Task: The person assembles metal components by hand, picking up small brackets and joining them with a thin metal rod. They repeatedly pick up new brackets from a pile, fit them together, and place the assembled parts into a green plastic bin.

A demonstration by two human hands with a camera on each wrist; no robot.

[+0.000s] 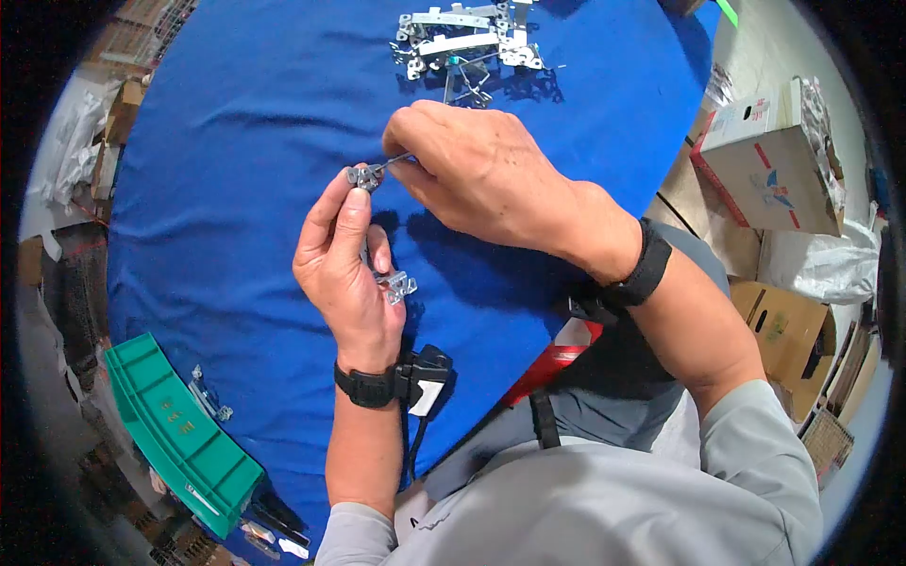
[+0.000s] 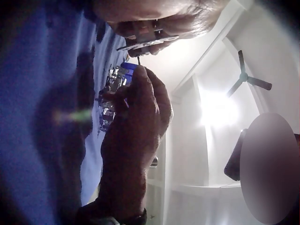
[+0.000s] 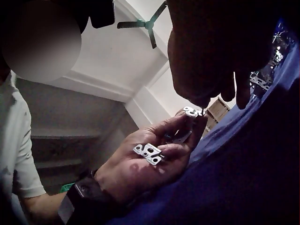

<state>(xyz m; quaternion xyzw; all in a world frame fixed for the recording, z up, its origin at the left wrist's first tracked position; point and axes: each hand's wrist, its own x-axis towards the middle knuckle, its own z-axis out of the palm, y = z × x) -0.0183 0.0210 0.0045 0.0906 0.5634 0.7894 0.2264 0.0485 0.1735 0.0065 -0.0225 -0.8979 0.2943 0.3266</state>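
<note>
The left hand [image 1: 350, 274] grips a metal bracket-like part [image 1: 400, 286] that runs along its palm, one end pinched between thumb and fingertips at the top. In the right wrist view both silvery ends of the part [image 3: 148, 153] show against the left hand [image 3: 136, 164], while its middle is partly covered by fingers. The right hand [image 1: 500, 174] pinches a thin dark rod [image 1: 399, 158] whose tip meets the part's upper end. Dark and backlit, the right hand [image 2: 136, 122] appears below the part in the left wrist view.
Several similar metal parts [image 1: 460, 42] lie at the far side of the blue cloth [image 1: 245, 189]. A green tray [image 1: 179, 424] stands at the left near edge, with another metal part [image 1: 209, 394] beside it. Cardboard boxes [image 1: 769, 160] are on the floor to the right.
</note>
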